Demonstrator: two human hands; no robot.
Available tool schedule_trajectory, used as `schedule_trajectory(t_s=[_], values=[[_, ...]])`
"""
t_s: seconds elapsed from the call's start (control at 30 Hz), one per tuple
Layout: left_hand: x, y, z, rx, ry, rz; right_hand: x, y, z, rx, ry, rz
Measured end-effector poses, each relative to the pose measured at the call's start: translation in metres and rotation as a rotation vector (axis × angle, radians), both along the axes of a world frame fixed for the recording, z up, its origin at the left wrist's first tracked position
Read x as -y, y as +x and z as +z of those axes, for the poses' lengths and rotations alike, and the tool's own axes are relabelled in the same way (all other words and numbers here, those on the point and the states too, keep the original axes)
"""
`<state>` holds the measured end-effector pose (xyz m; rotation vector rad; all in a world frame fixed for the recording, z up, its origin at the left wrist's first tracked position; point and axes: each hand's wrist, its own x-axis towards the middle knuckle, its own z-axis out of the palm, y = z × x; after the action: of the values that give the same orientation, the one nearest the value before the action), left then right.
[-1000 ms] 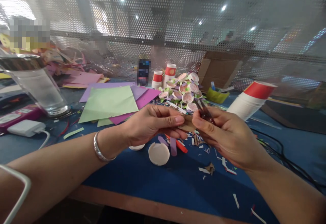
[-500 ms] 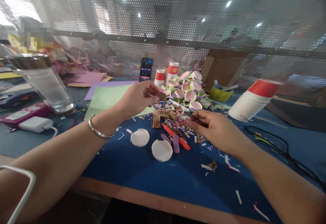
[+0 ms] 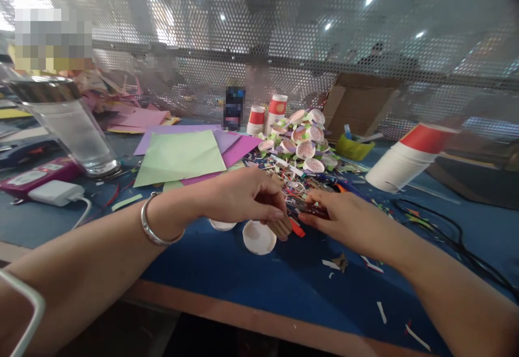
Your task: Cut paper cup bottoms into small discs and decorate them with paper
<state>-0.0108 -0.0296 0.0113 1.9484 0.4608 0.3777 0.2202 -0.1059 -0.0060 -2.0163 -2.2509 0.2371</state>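
Observation:
My left hand (image 3: 253,200) is closed around a small piece of corrugated cardboard (image 3: 283,228), which hangs just over the table and partly in front of an orange marker (image 3: 298,228). Below that hand lies a white paper-cup base (image 3: 259,238); a second cup base (image 3: 223,225) is mostly covered by the hand. My right hand (image 3: 332,213) has its fingers closed on a dark, slim, shiny object (image 3: 314,211), whose kind I cannot make out. This object points toward the cardboard, with paper scraps (image 3: 290,176) behind it.
A heap of decorated cup bases (image 3: 306,138) stands at the back beside upright paper cups (image 3: 277,112). Stacked cups (image 3: 409,157) lean at the right, near a black cable (image 3: 450,227). Coloured paper sheets (image 3: 182,154), a glass bottle (image 3: 77,130) and a charger (image 3: 57,192) are on the left.
My left hand has come down and to the right with a cardboard piece, closer to my right hand. My right hand has lowered slightly, and more of the green sheet shows.

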Motion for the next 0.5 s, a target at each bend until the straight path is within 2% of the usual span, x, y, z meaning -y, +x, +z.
schedule_trajectory(t_s=[0.07, 0.13, 0.3, 0.5], values=[[0.002, 0.000, 0.001, -0.051, -0.102, -0.083, 0.001, 0.000, 0.000, 0.019, -0.013, -0.019], [0.001, -0.002, 0.005, -0.130, -0.105, -0.116, 0.002, -0.001, 0.000, 0.053, -0.028, -0.034], [0.000, -0.005, 0.014, -0.438, 0.321, -0.073, 0.003, -0.006, 0.002, 0.190, -0.045, -0.063], [0.004, -0.006, 0.020, -0.410, 0.565, -0.037, 0.003, -0.008, 0.004, 0.252, -0.074, -0.074]])
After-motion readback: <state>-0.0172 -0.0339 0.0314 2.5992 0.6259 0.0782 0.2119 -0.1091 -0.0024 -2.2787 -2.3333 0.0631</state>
